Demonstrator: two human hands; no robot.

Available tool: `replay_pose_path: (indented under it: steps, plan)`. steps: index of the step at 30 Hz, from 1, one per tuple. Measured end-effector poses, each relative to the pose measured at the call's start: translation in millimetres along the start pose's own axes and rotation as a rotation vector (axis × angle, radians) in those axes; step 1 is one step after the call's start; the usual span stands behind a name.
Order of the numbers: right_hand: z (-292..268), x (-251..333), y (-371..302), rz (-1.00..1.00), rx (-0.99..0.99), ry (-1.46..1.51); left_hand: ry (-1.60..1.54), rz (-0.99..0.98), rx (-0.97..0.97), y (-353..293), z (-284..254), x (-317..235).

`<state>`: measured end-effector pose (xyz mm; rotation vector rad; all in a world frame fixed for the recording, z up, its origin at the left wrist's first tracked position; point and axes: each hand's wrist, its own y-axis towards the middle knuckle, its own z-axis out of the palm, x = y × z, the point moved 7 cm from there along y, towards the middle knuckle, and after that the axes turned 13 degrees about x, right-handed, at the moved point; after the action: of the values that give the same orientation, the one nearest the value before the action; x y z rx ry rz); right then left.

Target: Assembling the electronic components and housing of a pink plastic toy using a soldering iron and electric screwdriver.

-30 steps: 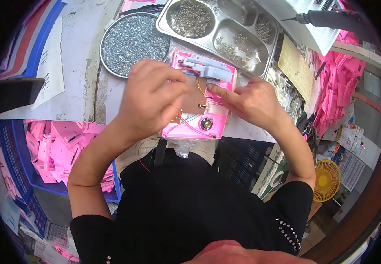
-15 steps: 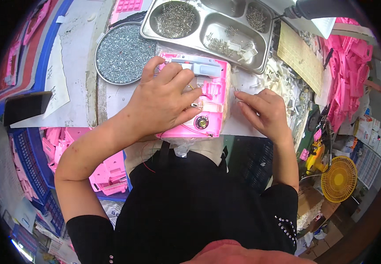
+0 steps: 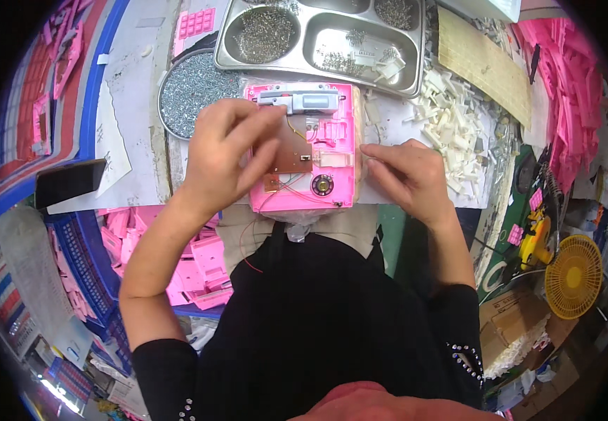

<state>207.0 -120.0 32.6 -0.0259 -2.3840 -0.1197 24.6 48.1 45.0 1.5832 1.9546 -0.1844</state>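
A pink plastic housing (image 3: pixel 302 203) lies open side up on the table in front of me. Inside it are a brown circuit board (image 3: pixel 291 151), a round speaker (image 3: pixel 322 184), thin wires and a clear rectangular piece (image 3: pixel 335 160). A grey plastic mechanism (image 3: pixel 311 102) spans its far end. My left hand (image 3: pixel 230 151) hovers over the housing's left side, fingers bent and apart, the index fingertip at the mechanism's left end. Beside the right edge, my right hand (image 3: pixel 413 175) has thumb and index finger slightly apart, their tips close to the rim. Nothing visible sits between them.
A steel compartment tray (image 3: pixel 304 69) with small metal parts stands at the back. Left of it is a round pan of screws (image 3: pixel 195 88). White plastic pieces (image 3: pixel 451 126) are heaped on the right. A black phone-like slab (image 3: pixel 71 186) stands at the left; a yellow fan (image 3: pixel 573 277) is lower right.
My left hand has drawn back leftward, uncovering the circuit board. My right hand's fingertips have come closer to the housing's right edge. The view has shifted, and the dark tool at upper right has left it.
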Motion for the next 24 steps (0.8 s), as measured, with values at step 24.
replay_pose_path:
  steps: [24]
  plan:
    - [-27,-18,-36,0.061,-0.061,-0.074,-0.233,-0.401,-0.297,-34,20,37]
